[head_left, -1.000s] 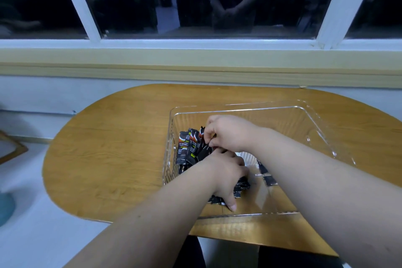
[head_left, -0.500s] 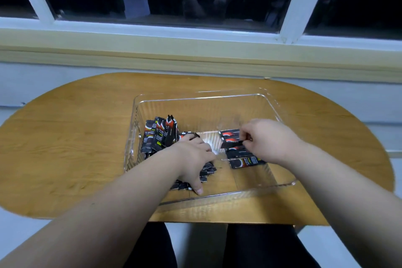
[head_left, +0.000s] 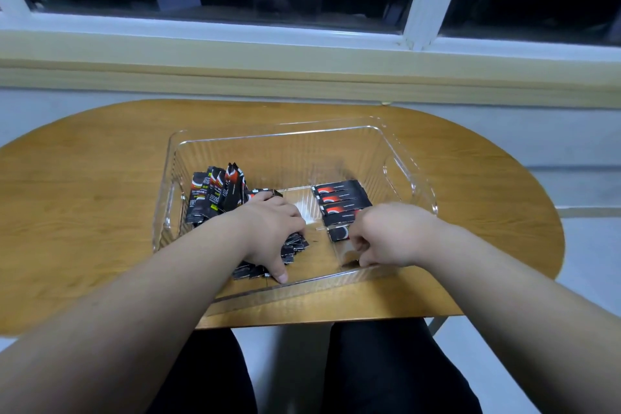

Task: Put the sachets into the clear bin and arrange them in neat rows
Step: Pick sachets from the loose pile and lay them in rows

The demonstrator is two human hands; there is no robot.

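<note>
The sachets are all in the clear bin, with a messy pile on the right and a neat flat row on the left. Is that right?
Not quite: the sides are swapped. In the head view, the messy pile lies on the left of the clear bin under the left hand, and the neat flat row lies on the right by the right hand.

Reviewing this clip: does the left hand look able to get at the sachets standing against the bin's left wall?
Probably yes. The left hand lies inside the clear bin on the loose pile, right beside the standing sachets. Nothing sits between them, and the right hand is busy on the far side.
</note>
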